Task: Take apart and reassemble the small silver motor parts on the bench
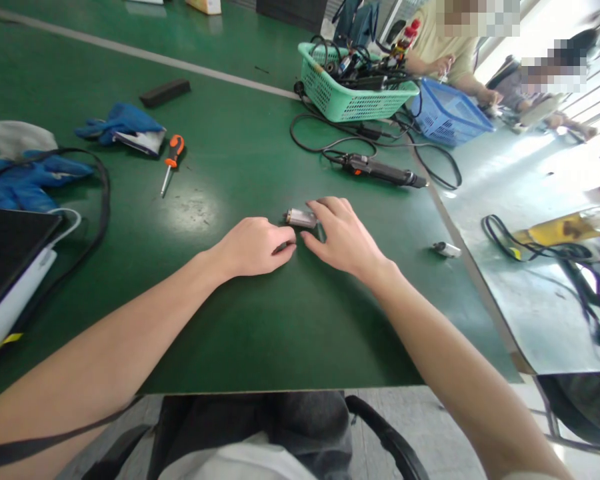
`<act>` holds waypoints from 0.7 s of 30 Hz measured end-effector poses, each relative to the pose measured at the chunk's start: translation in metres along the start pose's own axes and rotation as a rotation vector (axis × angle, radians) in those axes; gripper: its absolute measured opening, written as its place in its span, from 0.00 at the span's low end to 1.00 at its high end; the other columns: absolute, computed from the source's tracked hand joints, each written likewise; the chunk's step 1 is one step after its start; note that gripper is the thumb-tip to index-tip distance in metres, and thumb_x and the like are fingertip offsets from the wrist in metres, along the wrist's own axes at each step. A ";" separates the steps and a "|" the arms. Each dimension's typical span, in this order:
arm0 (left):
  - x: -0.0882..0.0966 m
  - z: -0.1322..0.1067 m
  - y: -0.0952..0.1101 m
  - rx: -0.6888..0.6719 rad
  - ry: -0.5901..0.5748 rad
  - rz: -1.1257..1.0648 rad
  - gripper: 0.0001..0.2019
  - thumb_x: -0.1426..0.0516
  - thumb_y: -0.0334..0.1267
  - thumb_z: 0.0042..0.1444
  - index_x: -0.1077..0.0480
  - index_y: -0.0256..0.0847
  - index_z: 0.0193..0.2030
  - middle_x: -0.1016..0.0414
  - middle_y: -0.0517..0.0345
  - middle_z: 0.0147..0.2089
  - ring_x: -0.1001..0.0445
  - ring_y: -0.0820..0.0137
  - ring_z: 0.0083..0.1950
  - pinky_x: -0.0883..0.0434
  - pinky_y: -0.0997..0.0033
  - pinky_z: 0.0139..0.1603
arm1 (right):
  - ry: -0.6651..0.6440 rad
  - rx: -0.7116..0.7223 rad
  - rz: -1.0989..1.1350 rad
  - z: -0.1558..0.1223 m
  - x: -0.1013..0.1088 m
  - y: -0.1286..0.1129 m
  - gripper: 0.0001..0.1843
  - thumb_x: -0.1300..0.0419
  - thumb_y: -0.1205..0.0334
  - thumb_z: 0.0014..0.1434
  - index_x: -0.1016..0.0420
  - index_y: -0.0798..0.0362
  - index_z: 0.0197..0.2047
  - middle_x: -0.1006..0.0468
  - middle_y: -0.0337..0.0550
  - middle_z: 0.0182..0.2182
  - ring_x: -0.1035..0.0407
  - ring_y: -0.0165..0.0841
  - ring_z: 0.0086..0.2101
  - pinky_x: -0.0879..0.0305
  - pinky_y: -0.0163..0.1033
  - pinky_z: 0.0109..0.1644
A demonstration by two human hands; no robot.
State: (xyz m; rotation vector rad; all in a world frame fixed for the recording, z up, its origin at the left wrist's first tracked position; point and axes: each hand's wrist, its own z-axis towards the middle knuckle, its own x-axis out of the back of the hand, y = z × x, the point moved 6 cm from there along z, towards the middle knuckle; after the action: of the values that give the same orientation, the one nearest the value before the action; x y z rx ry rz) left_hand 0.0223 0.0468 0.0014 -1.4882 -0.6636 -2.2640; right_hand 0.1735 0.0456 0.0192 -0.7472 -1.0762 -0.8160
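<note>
A small silver metal cylinder [301, 218], much like a small motor, lies on the green table between my hands. My right hand [347, 237] is open around its right end, thumb and fingers apart, with the fingertips at or very near the metal. Just left of and below the cylinder, my left hand [255, 247] rests on the table with curled fingers, thumb and forefinger closed together. A dark spot shows between them, but what they hold, if anything, is hidden. A second silver cylinder [447, 249] lies off to the right.
A black electric screwdriver [383, 171] lies beyond my right hand, its cable running toward a green basket [365, 105] of tools. Beside that stands a blue basket [447, 117]. Leftward are an orange-handled screwdriver [173, 160], blue gloves [125, 123] and a black-screened device [15, 253]. Other people sit behind.
</note>
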 end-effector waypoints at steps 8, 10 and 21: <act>0.008 -0.001 -0.008 0.139 0.074 -0.061 0.06 0.46 0.38 0.57 0.30 0.41 0.39 0.27 0.61 0.26 0.30 0.69 0.27 0.36 0.68 0.31 | -0.106 0.053 0.095 0.001 -0.004 -0.014 0.13 0.45 0.62 0.67 0.27 0.56 0.52 0.27 0.53 0.44 0.35 0.46 0.46 0.34 0.50 0.54; 0.006 0.000 -0.009 0.180 0.033 -0.048 0.10 0.46 0.39 0.57 0.30 0.41 0.44 0.26 0.60 0.27 0.29 0.68 0.27 0.36 0.68 0.31 | -0.118 0.067 0.142 -0.011 0.000 -0.015 0.12 0.43 0.63 0.67 0.27 0.55 0.52 0.26 0.52 0.44 0.34 0.45 0.45 0.34 0.50 0.54; -0.002 0.010 0.003 0.105 -0.115 0.078 0.11 0.46 0.42 0.61 0.27 0.42 0.45 0.22 0.56 0.31 0.24 0.63 0.33 0.35 0.65 0.34 | 0.123 -0.001 0.317 -0.038 -0.007 -0.009 0.16 0.43 0.62 0.66 0.27 0.49 0.56 0.26 0.51 0.47 0.34 0.47 0.49 0.31 0.56 0.57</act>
State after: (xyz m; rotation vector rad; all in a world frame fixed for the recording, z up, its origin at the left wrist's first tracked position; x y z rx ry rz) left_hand 0.0325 0.0502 0.0032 -1.5740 -0.7330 -2.0655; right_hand 0.1810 0.0103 0.0023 -0.8325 -0.8213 -0.5825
